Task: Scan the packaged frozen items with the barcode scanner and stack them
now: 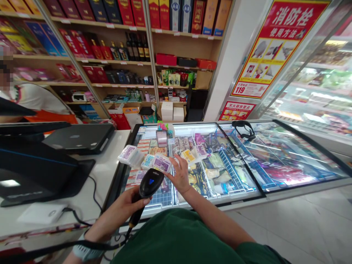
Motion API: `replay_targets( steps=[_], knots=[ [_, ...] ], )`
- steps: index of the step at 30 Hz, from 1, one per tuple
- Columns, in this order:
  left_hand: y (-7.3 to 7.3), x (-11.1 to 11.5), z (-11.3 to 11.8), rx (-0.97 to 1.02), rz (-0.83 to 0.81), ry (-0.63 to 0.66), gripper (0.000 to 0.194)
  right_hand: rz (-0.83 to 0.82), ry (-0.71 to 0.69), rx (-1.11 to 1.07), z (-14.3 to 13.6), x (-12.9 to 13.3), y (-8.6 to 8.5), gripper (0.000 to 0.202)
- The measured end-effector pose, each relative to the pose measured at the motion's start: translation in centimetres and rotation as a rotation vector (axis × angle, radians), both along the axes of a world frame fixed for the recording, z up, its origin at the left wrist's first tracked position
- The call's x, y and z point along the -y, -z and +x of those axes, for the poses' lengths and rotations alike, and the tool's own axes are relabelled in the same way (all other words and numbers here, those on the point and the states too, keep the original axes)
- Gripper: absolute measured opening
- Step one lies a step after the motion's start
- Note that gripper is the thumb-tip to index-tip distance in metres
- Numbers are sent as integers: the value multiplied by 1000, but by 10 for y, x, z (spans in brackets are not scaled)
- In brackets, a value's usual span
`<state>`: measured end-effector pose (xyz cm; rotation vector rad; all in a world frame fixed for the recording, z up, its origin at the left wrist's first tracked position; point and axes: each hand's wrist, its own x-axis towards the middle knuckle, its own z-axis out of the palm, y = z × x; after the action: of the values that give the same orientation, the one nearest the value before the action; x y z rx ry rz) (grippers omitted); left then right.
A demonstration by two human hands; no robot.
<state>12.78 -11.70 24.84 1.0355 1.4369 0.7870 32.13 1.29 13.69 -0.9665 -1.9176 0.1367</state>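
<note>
On the white counter [118, 141], a thin black cable [95, 190] lies loose by the edge; it could snag, in my judgement, if an arm sweeps across it. Right of this, a stack of clear packs [130, 154] sits at the left rim of the freezer [233, 207]; a knock from a wrist or cord could topple it.

The left hand [129, 203] is closed firmly around the handle of a black scanner [151, 183], whose head stands just before the purple-labelled pack [162, 163]. That pack lies over the freezer glass, right of the stack. Overlapping neighbours could cause a misread of the wrong label. The right hand [180, 174] has thumb and fingers parted at the pack's right end; whether it grips or only touches, I cannot tell. A loose hold could let the pack slide.

Writing: lettering on the black terminal [38, 172] is not legible. The scanner bears a blue triangle; its small lettering is unreadable, as is the packs' print. The lower red sign [236, 110] reads 灭火器放置点. The large poster [275, 47] reads 消防栓, 使用方法 and 119.
</note>
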Motion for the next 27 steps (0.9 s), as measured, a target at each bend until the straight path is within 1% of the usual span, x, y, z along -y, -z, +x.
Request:
replay_targets(
  steps=[4, 7, 9, 12, 15, 18, 23, 27],
  knots=[
    [-2, 0, 1, -19, -4, -5, 47, -17, 9, 7, 1, -1, 5, 56],
    [3, -1, -4, -33, -11, 24, 46, -54, 70, -19, 6, -7, 13, 62],
    [8, -1, -8, -43, -19, 38, 47, -85, 152, -50, 13, -14, 21, 65],
    [13, -1, -12, -35, -27, 45, 54, -135, 311, -69, 28, -25, 34, 68],
    [15, -1, -13, -34, -44, 41, 57, -201, 474, -34, 44, -35, 45, 66],
    [15, -1, -13, -46, -68, 33, 61, -231, 575, -6, 55, -41, 55, 66],
    [18, 3, -15, -54, -77, 23, 64, -247, 646, 22, 61, -48, 70, 66],
    [18, 7, -16, -54, -71, -27, 62, -265, 655, 17, 59, -50, 78, 66]
  ],
)
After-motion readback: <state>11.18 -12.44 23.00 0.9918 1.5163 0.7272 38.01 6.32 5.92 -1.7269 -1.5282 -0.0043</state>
